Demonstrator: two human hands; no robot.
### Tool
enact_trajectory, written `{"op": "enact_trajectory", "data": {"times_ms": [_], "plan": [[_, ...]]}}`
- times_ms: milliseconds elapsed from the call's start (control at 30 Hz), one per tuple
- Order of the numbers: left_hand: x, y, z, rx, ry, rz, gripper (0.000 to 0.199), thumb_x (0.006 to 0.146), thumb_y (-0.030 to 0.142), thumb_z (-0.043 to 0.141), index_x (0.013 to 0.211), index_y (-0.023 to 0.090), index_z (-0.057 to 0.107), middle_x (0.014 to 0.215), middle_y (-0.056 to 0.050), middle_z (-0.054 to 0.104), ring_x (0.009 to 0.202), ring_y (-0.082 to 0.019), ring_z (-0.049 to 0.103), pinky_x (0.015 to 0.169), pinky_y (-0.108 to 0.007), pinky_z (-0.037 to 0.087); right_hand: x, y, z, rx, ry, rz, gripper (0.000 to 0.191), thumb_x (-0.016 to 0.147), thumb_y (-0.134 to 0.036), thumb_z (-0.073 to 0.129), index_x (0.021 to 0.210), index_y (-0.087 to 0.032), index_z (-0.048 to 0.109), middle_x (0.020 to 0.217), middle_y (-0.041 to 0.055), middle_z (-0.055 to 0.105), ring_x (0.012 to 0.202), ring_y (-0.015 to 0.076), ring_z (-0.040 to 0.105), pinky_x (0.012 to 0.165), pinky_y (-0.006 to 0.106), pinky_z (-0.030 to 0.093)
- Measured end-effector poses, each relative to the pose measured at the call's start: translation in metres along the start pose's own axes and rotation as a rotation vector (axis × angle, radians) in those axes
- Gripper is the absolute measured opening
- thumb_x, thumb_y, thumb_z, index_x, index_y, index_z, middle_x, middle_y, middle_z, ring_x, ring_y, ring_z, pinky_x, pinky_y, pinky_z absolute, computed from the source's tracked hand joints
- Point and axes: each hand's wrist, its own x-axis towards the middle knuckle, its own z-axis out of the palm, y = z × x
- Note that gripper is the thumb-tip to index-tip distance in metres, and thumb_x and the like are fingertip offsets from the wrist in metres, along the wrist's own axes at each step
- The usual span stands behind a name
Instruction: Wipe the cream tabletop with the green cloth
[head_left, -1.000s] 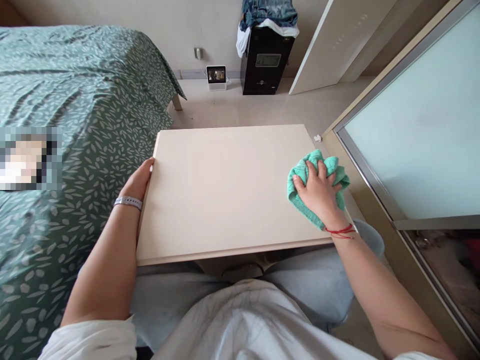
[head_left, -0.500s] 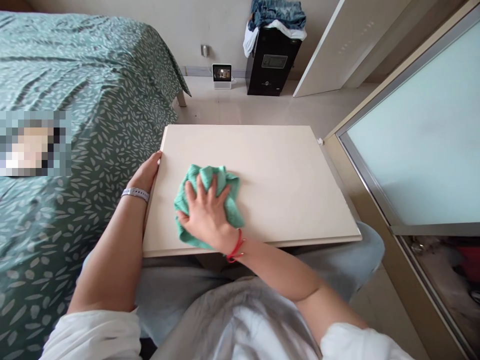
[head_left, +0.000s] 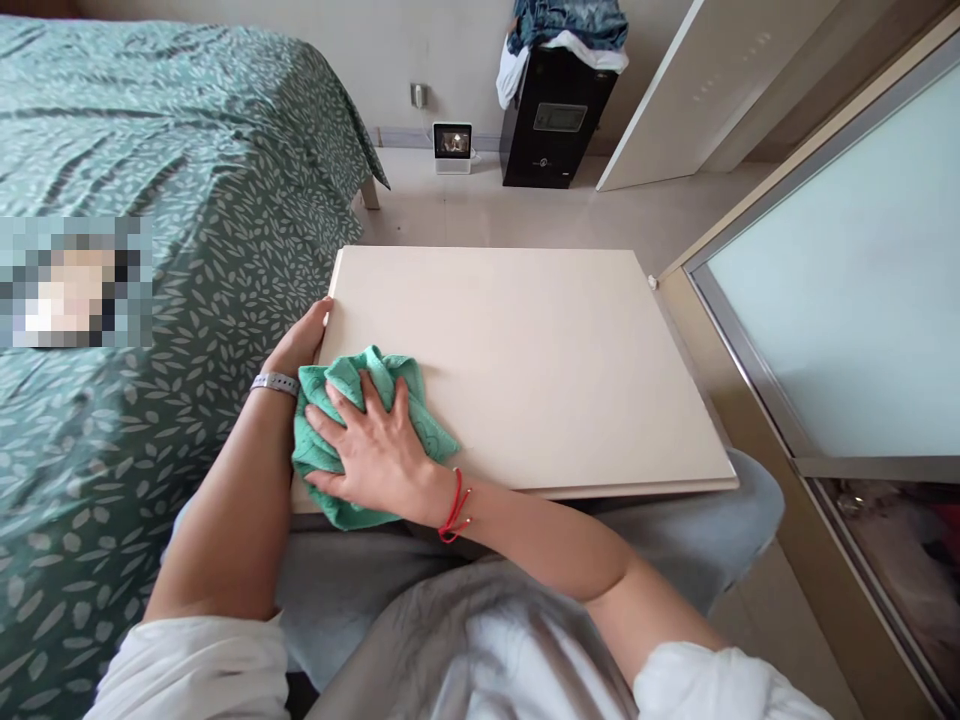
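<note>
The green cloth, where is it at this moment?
In the head view, the green cloth is under the spread right hand, at the left near corner of the cream board, close to the left hand.

No legible text, brand, number or sign is found. Illegible markings are noted as follows, by clock position from the centre of view. At 1 o'clock, the black cabinet [head_left: 519,150] bears a small round emblem [head_left: 544,163] low on its front, with a tiny pale mark [head_left: 565,174] at the emblem's 4 o'clock; both are too small to read. At 12 o'clock, the small display [head_left: 452,141] shows a picture, no readable characters. Between 1 and 2 o'clock, the door [head_left: 675,110] carries faint pale marks [head_left: 731,68], undecipherable.
</note>
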Motion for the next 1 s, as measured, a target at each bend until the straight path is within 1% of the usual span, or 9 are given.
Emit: {"op": "enact_trajectory", "data": {"times_ms": [100, 233, 367, 467, 600, 733, 833, 900, 1000], "plan": [[0.000, -0.002, -0.004, 0.017, -0.010, -0.019, 0.063, 0.120, 0.050, 0.063, 0.162, 0.009, 0.086, 0.100, -0.019, 0.094, 0.095, -0.043, 0.096, 0.083, -0.047, 0.083, -0.016, 0.028, -0.003, 0.030, 0.022, 0.098, 0.084, 0.126, -0.066, 0.072, 0.199, -0.026, 0.058, 0.212, 0.0183, 0.044, 0.195, 0.0570, 0.036, 0.151, 0.094, 0.037], [-0.009, 0.002, 0.001, 0.075, 0.046, -0.011, 0.065, 0.133, 0.045, 0.043, 0.161, 0.002, 0.083, 0.096, -0.018, 0.093, 0.092, -0.036, 0.096, 0.091, -0.043, 0.082, -0.053, 0.089, -0.011, 0.022, 0.105, 0.292, 0.085, 0.124, -0.063, 0.074, 0.199, -0.025, 0.061, 0.210, 0.0224, 0.046, 0.190, 0.0621, 0.042, 0.148, 0.098, 0.035], [-0.016, 0.008, 0.008, 0.079, 0.065, 0.012, 0.066, 0.135, 0.039, 0.038, 0.168, 0.000, 0.080, 0.094, -0.018, 0.092, 0.092, -0.035, 0.096, 0.094, -0.042, 0.082, -0.114, 0.162, -0.023, -0.065, 0.212, 0.558, 0.082, 0.124, -0.064, 0.064, 0.196, -0.024, 0.064, 0.207, 0.0259, 0.050, 0.180, 0.0640, 0.053, 0.143, 0.096, 0.043], [-0.018, 0.009, 0.011, 0.082, 0.061, 0.015, 0.066, 0.135, 0.038, 0.037, 0.174, 0.002, 0.077, 0.099, -0.018, 0.094, 0.092, -0.035, 0.096, 0.093, -0.043, 0.082, -0.169, 0.211, -0.029, -0.135, 0.320, 0.770, 0.079, 0.124, -0.063, 0.058, 0.192, -0.026, 0.067, 0.204, 0.0263, 0.054, 0.177, 0.0651, 0.055, 0.138, 0.096, 0.047], [-0.014, 0.008, 0.008, 0.094, 0.055, 0.004, 0.067, 0.135, 0.040, 0.038, 0.174, 0.002, 0.075, 0.102, -0.018, 0.094, 0.092, -0.035, 0.096, 0.094, -0.043, 0.082, -0.234, 0.250, -0.030, -0.162, 0.411, 1.027, 0.080, 0.123, -0.064, 0.050, 0.190, -0.023, 0.064, 0.201, 0.0301, 0.053, 0.172, 0.0644, 0.059, 0.131, 0.095, 0.054], [-0.009, 0.006, 0.004, 0.085, 0.049, 0.015, 0.067, 0.135, 0.041, 0.038, 0.172, 0.000, 0.076, 0.102, -0.020, 0.094, 0.096, -0.035, 0.097, 0.095, -0.041, 0.081, -0.264, 0.247, -0.026, -0.130, 0.472, 1.206, 0.087, 0.121, -0.064, 0.048, 0.189, -0.010, 0.061, 0.186, 0.0403, 0.062, 0.160, 0.0633, 0.070, 0.124, 0.087, 0.063], [-0.007, 0.006, 0.004, 0.087, 0.055, 0.017, 0.067, 0.134, 0.041, 0.039, 0.171, 0.000, 0.077, 0.103, -0.021, 0.095, 0.098, -0.037, 0.098, 0.095, -0.043, 0.082, -0.259, 0.223, -0.021, -0.190, 0.428, 1.290, 0.086, 0.124, -0.066, 0.044, 0.191, -0.014, 0.061, 0.191, 0.0393, 0.058, 0.158, 0.0660, 0.071, 0.118, 0.090, 0.065], [-0.008, 0.007, 0.005, 0.091, 0.052, 0.018, 0.067, 0.134, 0.040, 0.039, 0.172, 0.000, 0.077, 0.104, -0.022, 0.095, 0.098, -0.038, 0.098, 0.095, -0.045, 0.082, -0.248, 0.204, -0.017, -0.238, 0.405, 1.278, 0.085, 0.125, -0.064, 0.043, 0.191, -0.015, 0.062, 0.195, 0.0389, 0.054, 0.160, 0.0694, 0.068, 0.118, 0.095, 0.062], [-0.009, 0.006, 0.006, 0.091, 0.052, 0.020, 0.067, 0.134, 0.040, 0.038, 0.171, 0.001, 0.078, 0.102, -0.022, 0.094, 0.097, -0.038, 0.098, 0.095, -0.045, 0.082, -0.226, 0.174, -0.008, -0.276, 0.413, 1.146, 0.081, 0.126, -0.060, 0.042, 0.190, -0.015, 0.064, 0.195, 0.0394, 0.056, 0.163, 0.0725, 0.064, 0.117, 0.102, 0.058]]}}
